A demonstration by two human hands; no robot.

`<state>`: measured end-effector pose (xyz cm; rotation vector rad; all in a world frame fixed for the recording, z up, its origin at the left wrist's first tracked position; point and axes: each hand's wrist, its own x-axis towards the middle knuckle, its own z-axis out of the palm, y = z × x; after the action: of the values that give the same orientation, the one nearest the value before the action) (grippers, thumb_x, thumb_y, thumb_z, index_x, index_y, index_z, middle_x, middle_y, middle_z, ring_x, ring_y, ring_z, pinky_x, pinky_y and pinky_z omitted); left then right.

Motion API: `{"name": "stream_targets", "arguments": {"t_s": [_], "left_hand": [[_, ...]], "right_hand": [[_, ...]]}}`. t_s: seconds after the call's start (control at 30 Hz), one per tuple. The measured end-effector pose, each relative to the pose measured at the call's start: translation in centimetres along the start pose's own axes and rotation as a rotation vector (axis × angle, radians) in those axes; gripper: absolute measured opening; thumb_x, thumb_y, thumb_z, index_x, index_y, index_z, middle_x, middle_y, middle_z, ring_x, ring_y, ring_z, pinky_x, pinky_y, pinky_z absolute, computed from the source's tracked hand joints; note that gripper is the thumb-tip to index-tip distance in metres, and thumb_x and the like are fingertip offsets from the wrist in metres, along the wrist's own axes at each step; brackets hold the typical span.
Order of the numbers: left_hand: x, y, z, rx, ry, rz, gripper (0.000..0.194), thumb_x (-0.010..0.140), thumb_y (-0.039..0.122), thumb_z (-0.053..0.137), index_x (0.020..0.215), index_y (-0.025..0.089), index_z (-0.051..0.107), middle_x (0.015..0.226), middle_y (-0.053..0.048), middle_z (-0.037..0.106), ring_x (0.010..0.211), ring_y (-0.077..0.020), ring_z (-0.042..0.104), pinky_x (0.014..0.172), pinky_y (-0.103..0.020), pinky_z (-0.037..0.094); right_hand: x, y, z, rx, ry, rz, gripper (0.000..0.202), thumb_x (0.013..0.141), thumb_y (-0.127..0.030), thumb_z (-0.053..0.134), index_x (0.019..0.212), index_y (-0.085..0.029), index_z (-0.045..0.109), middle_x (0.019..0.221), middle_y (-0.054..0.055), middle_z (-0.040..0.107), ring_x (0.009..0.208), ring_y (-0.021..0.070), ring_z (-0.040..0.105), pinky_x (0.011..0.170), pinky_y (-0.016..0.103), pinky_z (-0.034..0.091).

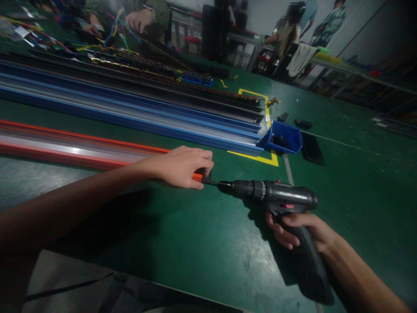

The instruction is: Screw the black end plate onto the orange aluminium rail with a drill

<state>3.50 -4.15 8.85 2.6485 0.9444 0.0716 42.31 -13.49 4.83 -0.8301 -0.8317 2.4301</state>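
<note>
Your drill points its bit at the cap ending the orange rail, over the counter. Your right hand wraps closed around the drill; your left hand, fingers curled, grips the orange rail's end. Blue rails and a bin lie beyond.

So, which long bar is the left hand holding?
The orange-red bar, the one nearest the person; the blue bars and black bars lie farther back.
</note>
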Motion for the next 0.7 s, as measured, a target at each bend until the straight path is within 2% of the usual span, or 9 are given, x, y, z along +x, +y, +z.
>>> {"name": "stream_targets", "arguments": {"t_s": [0.7], "left_hand": [[-0.01, 0.06, -0.15, 0.003, -0.007, 0.006, 0.021, 0.084, 0.044, 0.074, 0.092, 0.026, 0.067, 0.105, -0.001, 0.063, 0.101, -0.0205, 0.062, 0.071, -0.031, 0.034]], "right_hand": [[-0.01, 0.11, 0.06, -0.014, 0.062, 0.001, 0.025, 0.089, -0.024, 0.079, 0.106, -0.005, 0.079, 0.076, 0.006, 0.068, 0.049, 0.0059, 0.053, 0.054, 0.021, 0.056]]}}
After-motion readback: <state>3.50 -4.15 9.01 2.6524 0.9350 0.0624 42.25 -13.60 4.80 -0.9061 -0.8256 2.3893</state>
